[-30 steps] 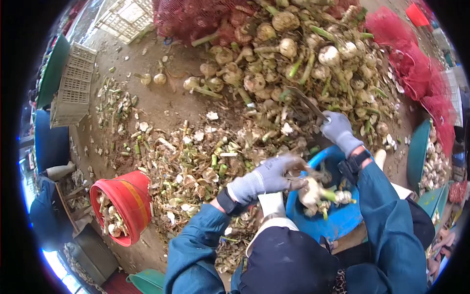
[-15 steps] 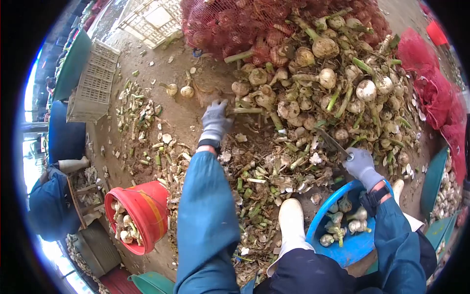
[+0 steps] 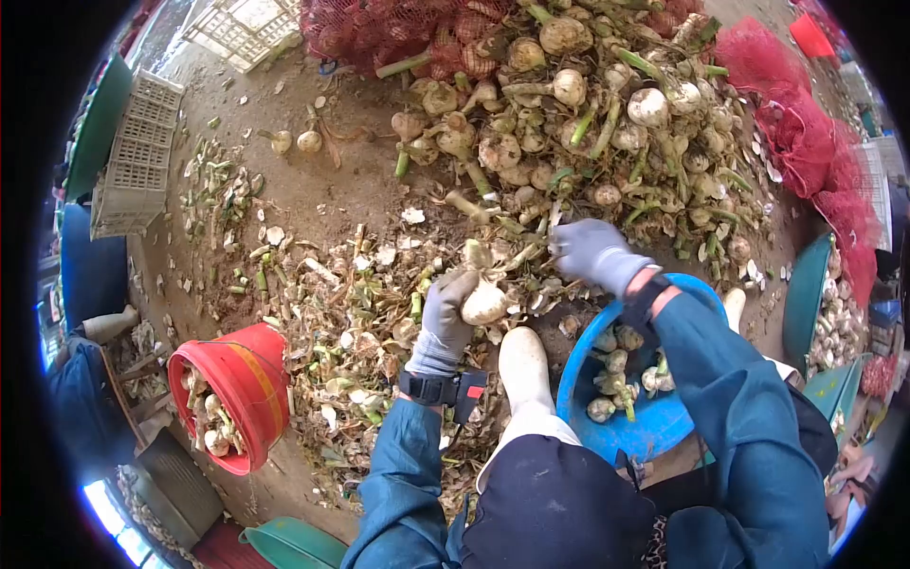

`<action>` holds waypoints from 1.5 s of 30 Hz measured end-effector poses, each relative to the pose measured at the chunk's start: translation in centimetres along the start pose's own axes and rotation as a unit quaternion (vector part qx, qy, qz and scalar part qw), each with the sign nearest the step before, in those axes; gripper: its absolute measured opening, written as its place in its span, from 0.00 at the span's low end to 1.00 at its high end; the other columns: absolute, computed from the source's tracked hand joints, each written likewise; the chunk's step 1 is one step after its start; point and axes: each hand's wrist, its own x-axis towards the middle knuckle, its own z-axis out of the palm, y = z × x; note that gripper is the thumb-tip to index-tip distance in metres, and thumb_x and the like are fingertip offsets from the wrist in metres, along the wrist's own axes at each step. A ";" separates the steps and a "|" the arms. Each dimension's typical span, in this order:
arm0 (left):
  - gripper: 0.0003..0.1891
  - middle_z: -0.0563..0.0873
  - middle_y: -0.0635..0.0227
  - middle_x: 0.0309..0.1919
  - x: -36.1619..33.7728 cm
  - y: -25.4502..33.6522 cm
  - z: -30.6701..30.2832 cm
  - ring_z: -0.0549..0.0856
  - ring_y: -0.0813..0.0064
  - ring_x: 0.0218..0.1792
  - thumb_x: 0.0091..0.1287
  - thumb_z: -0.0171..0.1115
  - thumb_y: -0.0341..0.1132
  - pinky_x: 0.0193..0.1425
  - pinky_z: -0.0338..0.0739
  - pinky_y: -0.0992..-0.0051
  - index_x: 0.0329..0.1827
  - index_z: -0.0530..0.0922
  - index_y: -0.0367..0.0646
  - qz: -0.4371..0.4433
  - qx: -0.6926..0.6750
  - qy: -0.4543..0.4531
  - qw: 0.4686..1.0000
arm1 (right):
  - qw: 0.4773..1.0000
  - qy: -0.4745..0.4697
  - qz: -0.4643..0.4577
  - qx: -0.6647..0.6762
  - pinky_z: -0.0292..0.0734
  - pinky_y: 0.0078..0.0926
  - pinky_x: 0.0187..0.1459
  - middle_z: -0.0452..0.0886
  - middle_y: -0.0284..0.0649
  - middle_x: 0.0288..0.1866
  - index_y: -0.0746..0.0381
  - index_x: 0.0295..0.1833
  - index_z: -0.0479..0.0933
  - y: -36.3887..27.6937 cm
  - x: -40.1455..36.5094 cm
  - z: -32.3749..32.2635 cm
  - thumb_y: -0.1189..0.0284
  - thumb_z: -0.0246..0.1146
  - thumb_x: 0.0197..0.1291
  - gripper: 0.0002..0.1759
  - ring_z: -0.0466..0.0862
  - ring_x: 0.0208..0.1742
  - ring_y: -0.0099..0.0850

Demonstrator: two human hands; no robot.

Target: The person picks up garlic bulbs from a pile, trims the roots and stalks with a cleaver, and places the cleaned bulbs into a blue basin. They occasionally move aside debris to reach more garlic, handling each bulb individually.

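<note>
A garlic bulb (image 3: 485, 303) with a thick stem stub is in my left hand (image 3: 447, 318), which wears a grey glove and has its fingers wrapped round the bulb's left side. To the right of it, my gloved right hand (image 3: 595, 254) is closed, at the near edge of the garlic heap (image 3: 607, 142). A pale, thin part shows just above its fingertips; most of what it grips is hidden or blurred. Below my right forearm stands the blue basin (image 3: 654, 436) with several trimmed bulbs (image 3: 616, 384) inside.
Trimmings (image 3: 370, 332) cover the ground before my boots (image 3: 524, 365). A red bucket (image 3: 261, 384) holding garlic stands at the left. White crates (image 3: 142, 142) are at the upper left. Red net bags (image 3: 398, 33) lie behind the heap, another net (image 3: 796, 133) at the right.
My left hand has come down and nearer, now with a bulb in it. My right hand has moved up and left, towards the left hand. The knife seen earlier is no longer clearly visible. The view has shifted.
</note>
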 end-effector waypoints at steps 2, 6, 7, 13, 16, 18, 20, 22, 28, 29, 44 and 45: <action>0.15 0.79 0.63 0.36 -0.3 1.2 1.6 0.80 0.70 0.33 0.61 0.48 0.40 0.36 0.78 0.72 0.42 0.72 0.38 -0.022 -0.208 0.051 0.977 | 0.992 -0.002 0.125 -0.005 0.72 0.34 0.44 0.79 0.42 0.34 0.52 0.42 0.75 2.8 -0.8 -0.2 0.65 0.55 0.47 0.14 0.78 0.40 0.39; 0.14 0.80 0.69 0.26 1.8 -0.4 0.8 0.78 0.71 0.26 0.58 0.51 0.49 0.20 0.67 0.78 0.33 0.74 0.48 -0.154 -0.377 0.130 0.904 | 0.991 0.044 0.122 0.025 0.72 0.34 0.39 0.79 0.40 0.31 0.52 0.37 0.75 1.3 -3.5 -0.8 0.65 0.54 0.47 0.10 0.79 0.37 0.38; 0.15 0.80 0.69 0.25 2.3 -1.5 0.6 0.77 0.72 0.25 0.58 0.50 0.49 0.18 0.66 0.78 0.34 0.74 0.48 -0.144 -0.402 0.117 0.897 | 0.995 0.067 0.070 0.027 0.72 0.34 0.35 0.78 0.41 0.27 0.53 0.33 0.75 0.4 -3.9 -0.4 0.64 0.55 0.46 0.08 0.79 0.33 0.39; 0.12 0.79 0.69 0.35 2.4 -9.0 -1.2 0.79 0.72 0.36 0.60 0.51 0.42 0.38 0.75 0.71 0.44 0.72 0.51 0.301 0.385 0.010 0.873 | 0.977 0.140 -0.159 0.002 0.72 0.33 0.31 0.76 0.36 0.27 0.53 0.33 0.70 -4.7 -4.0 1.6 0.68 0.59 0.40 0.10 0.79 0.33 0.36; 0.11 0.80 0.68 0.34 0.9 -5.3 1.1 0.80 0.67 0.35 0.57 0.54 0.39 0.39 0.75 0.70 0.42 0.74 0.49 0.239 0.650 -0.016 0.721 | 0.987 0.093 -0.134 -0.003 0.73 0.33 0.32 0.77 0.36 0.29 0.53 0.34 0.70 -5.7 -3.7 1.0 0.67 0.59 0.40 0.11 0.79 0.33 0.36; 0.11 0.81 0.68 0.34 1.1 -4.5 1.9 0.80 0.67 0.36 0.57 0.55 0.39 0.42 0.74 0.69 0.41 0.75 0.50 0.213 0.686 -0.006 0.696 | 0.990 0.088 -0.114 -0.004 0.73 0.33 0.33 0.77 0.36 0.29 0.53 0.35 0.70 -5.5 -3.6 1.0 0.66 0.59 0.41 0.12 0.79 0.34 0.36; 0.09 0.82 0.65 0.28 0.6 -3.4 3.5 0.81 0.63 0.33 0.55 0.55 0.37 0.41 0.74 0.70 0.36 0.78 0.47 0.326 0.661 0.060 0.673 | 0.992 0.082 -0.093 -0.004 0.73 0.33 0.33 0.77 0.36 0.30 0.52 0.35 0.70 -5.0 -3.5 1.2 0.66 0.59 0.41 0.12 0.79 0.34 0.37; 0.08 0.82 0.64 0.28 1.4 -5.1 2.5 0.81 0.65 0.32 0.55 0.54 0.36 0.39 0.74 0.71 0.34 0.78 0.46 0.361 0.627 0.081 0.685 | 0.992 0.084 -0.090 -0.022 0.73 0.31 0.35 0.77 0.36 0.31 0.52 0.37 0.70 -3.8 -2.9 1.4 0.67 0.59 0.41 0.13 0.79 0.36 0.36; 0.12 0.79 0.63 0.34 0.3 0.8 5.3 0.78 0.68 0.38 0.55 0.54 0.36 0.41 0.73 0.73 0.40 0.73 0.41 0.237 0.442 -0.151 0.852 | 0.991 0.036 0.127 -0.001 0.73 0.37 0.38 0.79 0.42 0.32 0.53 0.37 0.73 1.2 -1.8 0.4 0.68 0.53 0.46 0.10 0.79 0.35 0.41; 0.14 0.78 0.63 0.35 0.0 1.9 5.8 0.77 0.69 0.39 0.55 0.54 0.36 0.42 0.73 0.74 0.42 0.72 0.39 0.194 0.393 -0.200 0.876 | 0.984 0.079 0.162 0.006 0.73 0.38 0.38 0.79 0.43 0.31 0.53 0.36 0.74 3.1 -2.1 0.1 0.68 0.52 0.47 0.09 0.79 0.35 0.42; 0.18 0.82 0.63 0.34 12.9 6.4 -4.2 0.82 0.73 0.32 0.59 0.54 0.47 0.35 0.76 0.73 0.46 0.76 0.44 -0.157 0.602 0.226 0.749 | 0.964 0.031 0.187 0.186 0.72 0.31 0.43 0.79 0.46 0.34 0.58 0.38 0.77 3.0 -2.5 -2.2 0.60 0.57 0.42 0.18 0.79 0.38 0.39; 0.20 0.82 0.64 0.32 11.2 4.7 -4.5 0.82 0.74 0.28 0.59 0.57 0.46 0.33 0.76 0.74 0.48 0.74 0.42 -0.096 0.566 0.215 0.790 | 0.966 0.014 0.171 0.192 0.72 0.32 0.42 0.79 0.47 0.34 0.59 0.37 0.77 2.6 -2.3 -2.2 0.60 0.57 0.42 0.18 0.79 0.38 0.40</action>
